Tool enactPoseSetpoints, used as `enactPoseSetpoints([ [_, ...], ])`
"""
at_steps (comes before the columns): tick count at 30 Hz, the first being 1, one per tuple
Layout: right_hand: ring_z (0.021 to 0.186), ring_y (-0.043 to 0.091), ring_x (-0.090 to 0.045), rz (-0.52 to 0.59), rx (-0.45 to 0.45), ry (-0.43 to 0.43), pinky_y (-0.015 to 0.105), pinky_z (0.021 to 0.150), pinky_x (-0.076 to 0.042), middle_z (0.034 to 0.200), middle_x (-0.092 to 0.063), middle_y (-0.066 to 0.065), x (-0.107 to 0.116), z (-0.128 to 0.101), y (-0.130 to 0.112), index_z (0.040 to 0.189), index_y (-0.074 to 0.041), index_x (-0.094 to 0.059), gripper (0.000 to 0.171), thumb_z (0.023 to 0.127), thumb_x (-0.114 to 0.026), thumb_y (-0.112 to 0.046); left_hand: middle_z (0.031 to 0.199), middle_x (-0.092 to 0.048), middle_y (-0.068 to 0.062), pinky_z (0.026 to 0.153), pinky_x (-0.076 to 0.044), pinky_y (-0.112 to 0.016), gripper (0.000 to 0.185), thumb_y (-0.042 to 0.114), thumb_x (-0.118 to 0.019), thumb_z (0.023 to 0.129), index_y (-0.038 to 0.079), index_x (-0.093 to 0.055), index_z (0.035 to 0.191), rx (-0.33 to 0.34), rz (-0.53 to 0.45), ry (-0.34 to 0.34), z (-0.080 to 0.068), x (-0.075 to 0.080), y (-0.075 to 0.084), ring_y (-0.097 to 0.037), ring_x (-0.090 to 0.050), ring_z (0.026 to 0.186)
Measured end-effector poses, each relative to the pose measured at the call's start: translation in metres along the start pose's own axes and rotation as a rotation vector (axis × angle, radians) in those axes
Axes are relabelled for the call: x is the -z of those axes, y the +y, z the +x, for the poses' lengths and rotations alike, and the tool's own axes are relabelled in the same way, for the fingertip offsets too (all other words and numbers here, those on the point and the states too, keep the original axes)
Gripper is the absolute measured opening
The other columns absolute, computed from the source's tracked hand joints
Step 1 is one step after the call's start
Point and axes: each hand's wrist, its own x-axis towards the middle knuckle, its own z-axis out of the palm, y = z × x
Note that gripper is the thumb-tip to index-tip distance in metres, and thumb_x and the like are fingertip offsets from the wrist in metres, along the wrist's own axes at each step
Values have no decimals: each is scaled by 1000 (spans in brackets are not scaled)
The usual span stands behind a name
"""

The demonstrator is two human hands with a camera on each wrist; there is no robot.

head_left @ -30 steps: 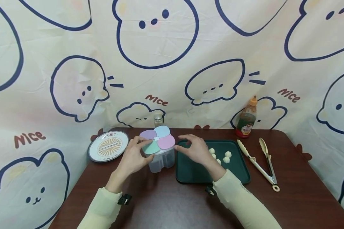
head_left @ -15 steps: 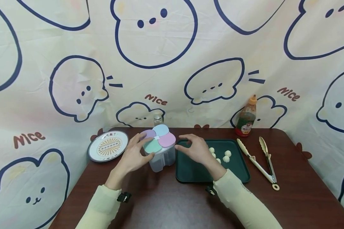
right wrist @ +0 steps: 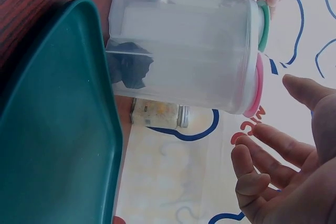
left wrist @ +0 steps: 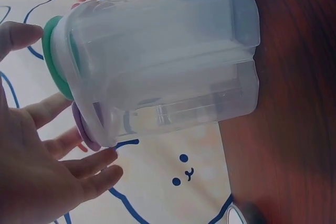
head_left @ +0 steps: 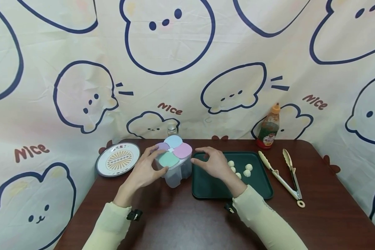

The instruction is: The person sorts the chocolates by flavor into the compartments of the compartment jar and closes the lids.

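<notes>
Clear container [head_left: 174,170] upright at table centre, long axis vertical. Left hand [head_left: 145,170] at its 9 o'clock, fingers relaxed, touching the lid; right hand [head_left: 213,162] at 3 o'clock, fingers spread, just apart.

One container [head_left: 174,166], one plate [head_left: 117,159], one tray [head_left: 206,187], four dumplings [head_left: 246,173], one tongs [head_left: 284,175].

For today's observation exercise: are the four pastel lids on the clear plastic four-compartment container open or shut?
Shut. All four pastel lids lie flat on the clear plastic four-compartment container; the wrist views show the green and pink ones seated against its rim.
</notes>
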Motion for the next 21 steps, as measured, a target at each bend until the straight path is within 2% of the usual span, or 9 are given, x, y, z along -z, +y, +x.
enactPoseSetpoints([
  [8, 105, 28, -63, -3, 2, 1, 30, 69, -49, 134, -64, 4, -2, 0, 2, 130, -23, -67, 49, 88, -73, -48, 153, -33, -10, 105, -41, -63, 80, 61, -76, 78, 25, -51, 144, 59, -16, 31, 0, -1, 0, -36, -39, 132],
  [15, 103, 27, -63, -5, 16, 7, 30, 67, -47, 132, -65, 4, -2, 0, 2, 129, -23, -68, 49, 88, -73, -48, 156, -32, -11, 107, -40, -62, 74, 39, -84, 78, 21, -51, 142, 32, -26, 22, 0, -1, -3, -36, -39, 136],
  [21, 103, 27, -63, -9, 16, 1, 30, 68, -47, 131, -66, 4, -2, 0, 4, 129, -24, -67, 49, 88, -72, -49, 138, -44, -11, 101, -47, -54, 62, 30, -87, 77, 15, -62, 133, 36, -45, 111, 0, -2, -2, -32, -49, 120],
])
